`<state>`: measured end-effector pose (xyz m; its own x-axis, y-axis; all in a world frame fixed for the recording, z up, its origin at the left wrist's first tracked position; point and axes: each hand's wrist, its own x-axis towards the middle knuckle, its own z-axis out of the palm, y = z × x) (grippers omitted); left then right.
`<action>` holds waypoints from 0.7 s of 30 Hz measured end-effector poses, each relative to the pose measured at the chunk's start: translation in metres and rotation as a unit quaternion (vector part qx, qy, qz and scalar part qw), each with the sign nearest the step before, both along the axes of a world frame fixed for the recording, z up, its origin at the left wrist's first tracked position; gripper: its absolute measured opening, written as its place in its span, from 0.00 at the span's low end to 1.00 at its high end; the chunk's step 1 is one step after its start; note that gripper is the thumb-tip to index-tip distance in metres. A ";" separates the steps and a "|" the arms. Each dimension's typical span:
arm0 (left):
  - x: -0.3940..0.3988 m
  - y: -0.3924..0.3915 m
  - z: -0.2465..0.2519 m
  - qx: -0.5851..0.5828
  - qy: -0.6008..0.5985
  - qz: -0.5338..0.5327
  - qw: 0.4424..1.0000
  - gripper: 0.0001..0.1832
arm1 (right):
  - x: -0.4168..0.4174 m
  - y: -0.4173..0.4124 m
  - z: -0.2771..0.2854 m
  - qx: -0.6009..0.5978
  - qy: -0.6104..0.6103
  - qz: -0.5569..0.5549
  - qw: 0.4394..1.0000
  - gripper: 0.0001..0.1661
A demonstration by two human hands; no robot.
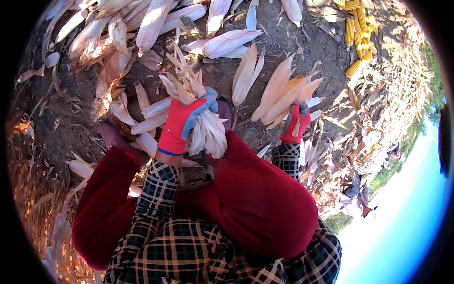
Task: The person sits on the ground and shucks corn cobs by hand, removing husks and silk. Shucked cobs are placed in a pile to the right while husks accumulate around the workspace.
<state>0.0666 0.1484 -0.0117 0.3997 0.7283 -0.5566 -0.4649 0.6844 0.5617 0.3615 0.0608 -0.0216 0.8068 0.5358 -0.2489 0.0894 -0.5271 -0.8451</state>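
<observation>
My left hand (189, 119), in a red and grey work glove, is closed around a thick bunch of pale dry corn husks (209, 136). The husks stick out above the fist and hang below it, beside my right knee. Farther right, my gloved right hand (297, 120) grips the lower end of a fan of spread husk leaves (283, 94). Whether a cob sits inside those leaves, I cannot tell. Between my hands, a corn ear in its husk (244, 78) lies on the soil, touched by neither.
Unhusked corn ears (152, 25) are heaped at the far left. Bare yellow cobs (358, 32) form a pile at the far right. Loose dry husks (340, 152) litter the ground right of my arm. Other people (354, 191) are at the right rim.
</observation>
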 end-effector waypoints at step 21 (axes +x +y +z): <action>0.002 -0.006 0.009 -0.057 -0.018 0.027 0.998 0.18 | -0.132 0.068 0.021 0.093 0.185 0.249 0.946 0.18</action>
